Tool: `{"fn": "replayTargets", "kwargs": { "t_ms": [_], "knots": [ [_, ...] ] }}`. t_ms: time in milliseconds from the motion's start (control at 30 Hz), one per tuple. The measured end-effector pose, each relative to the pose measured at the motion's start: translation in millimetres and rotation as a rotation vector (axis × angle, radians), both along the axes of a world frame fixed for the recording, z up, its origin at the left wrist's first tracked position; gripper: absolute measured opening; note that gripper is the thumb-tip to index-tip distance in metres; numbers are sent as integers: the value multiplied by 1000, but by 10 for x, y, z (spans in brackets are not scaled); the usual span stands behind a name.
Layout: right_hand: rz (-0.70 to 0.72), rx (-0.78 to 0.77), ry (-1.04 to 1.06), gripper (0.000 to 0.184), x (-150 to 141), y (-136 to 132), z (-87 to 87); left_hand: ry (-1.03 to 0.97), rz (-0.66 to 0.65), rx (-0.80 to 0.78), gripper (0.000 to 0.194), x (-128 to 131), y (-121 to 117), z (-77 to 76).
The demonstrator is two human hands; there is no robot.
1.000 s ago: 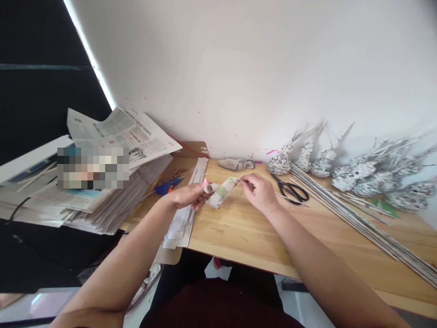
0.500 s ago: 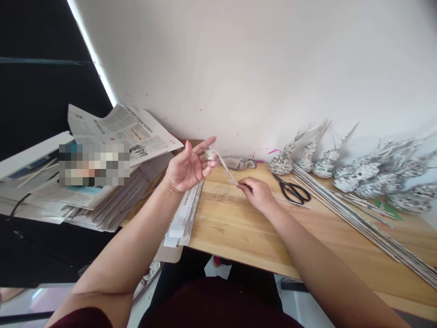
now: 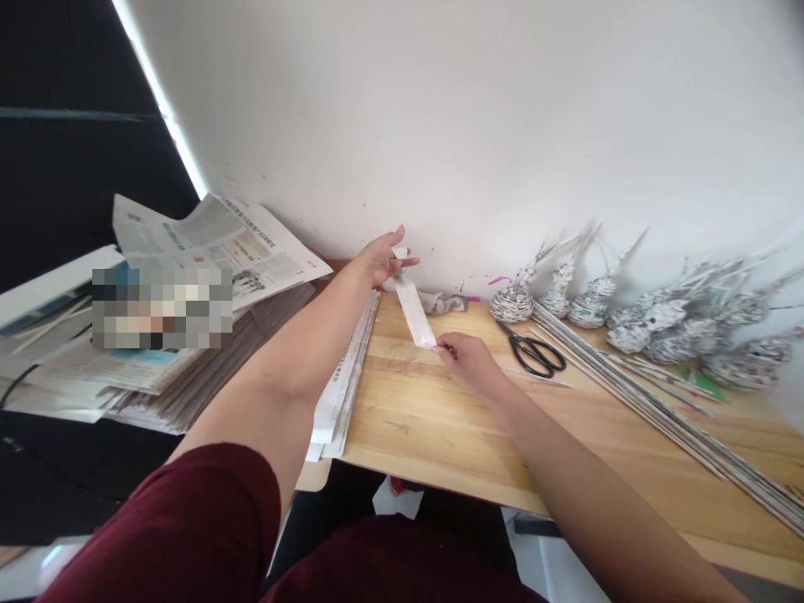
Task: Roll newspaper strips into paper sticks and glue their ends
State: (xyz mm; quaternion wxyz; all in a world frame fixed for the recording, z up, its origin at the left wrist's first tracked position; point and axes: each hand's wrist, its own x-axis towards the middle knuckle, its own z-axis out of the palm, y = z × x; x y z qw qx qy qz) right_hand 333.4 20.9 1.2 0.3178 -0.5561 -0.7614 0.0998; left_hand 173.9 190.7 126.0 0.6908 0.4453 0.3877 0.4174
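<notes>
a: what has just changed, starting at the left?
b: past a thick stack of grey-white printed newspapers (image 3: 188, 368), the person's bare left hand (image 3: 379, 258) has reached farther towards the plain white wall (image 3: 440, 126) than half a second ago, its palm no longer turned up. some fingers are spread with a pale piece among them; whether they clamp it, i cannot tell.
a: next along?
b: a flat, white, paper-thin strip (image 3: 414, 314), between the two hands, over the pale wooden tabletop (image 3: 433, 419). it now shows its broad face instead of a narrow edge; i judge it drawn out straighter, easier to handle.
a: which way does it point?
b: its long axis slants from the far left, at the left hand, down to the nearer right, ending in a slanted corner.
a: and further right?
b: the bare right hand (image 3: 468, 356), barely moved, pinches that corner in its fingertips. beyond lie black loop-handled scissors (image 3: 533, 356), then long, thin, pale rolled-paper rods (image 3: 659, 409).
</notes>
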Motion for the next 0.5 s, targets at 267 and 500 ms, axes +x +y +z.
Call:
{"fn": "replayTargets", "kwargs": {
  "t_ms": [267,500],
  "knots": [
    [-88,-109,-54,20,50,20,-15,92,-8,-93,74,-116,250,424],
    [-23,-154,-45,22,65,0,-24,-110,-219,11,46,-416,89,465]
  ]
}}
